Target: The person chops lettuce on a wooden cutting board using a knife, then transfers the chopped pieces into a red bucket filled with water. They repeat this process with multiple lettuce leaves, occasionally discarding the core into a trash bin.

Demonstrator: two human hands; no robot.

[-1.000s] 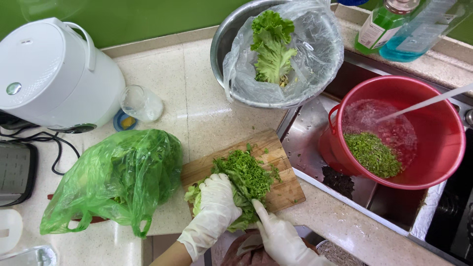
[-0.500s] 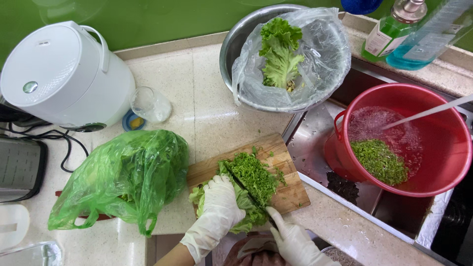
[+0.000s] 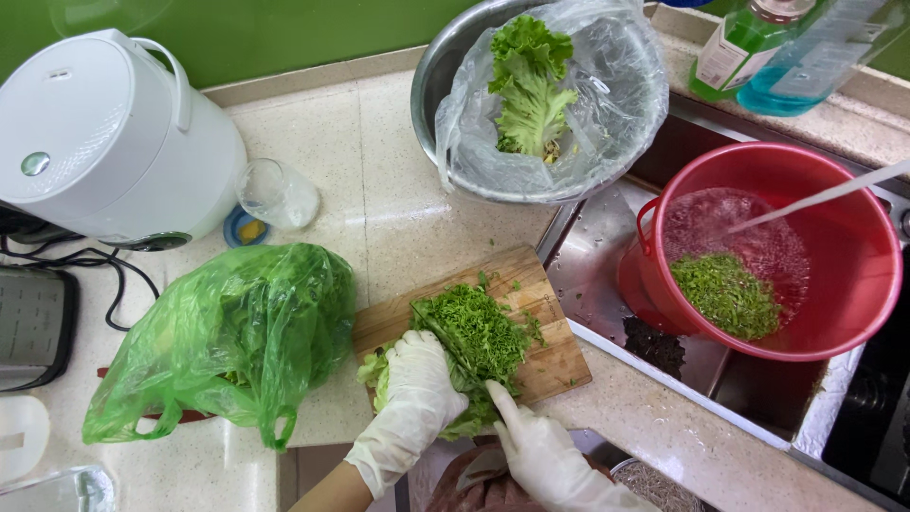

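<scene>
At the lower middle of the frame, our left hand [image 3: 420, 393] pressed curled fingers down on the lettuce [image 3: 464, 346] lying on the cutting board [image 3: 545, 356]. Our right hand [image 3: 540, 450] gripped the knife [image 3: 450, 346], fingers wrapped around its handle, blade across the leaves.

A home kitchen: a speckled stone worktop [image 3: 398, 218] carries a white rice cooker [image 3: 104, 142] beside a stainless steel sink [image 3: 607, 275].

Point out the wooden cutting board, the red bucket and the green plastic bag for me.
wooden cutting board [image 3: 559, 356], head view, bare right end of the board.
red bucket [image 3: 858, 284], head view, inner right wall.
green plastic bag [image 3: 237, 341], head view, middle of the bulging bag.
</scene>
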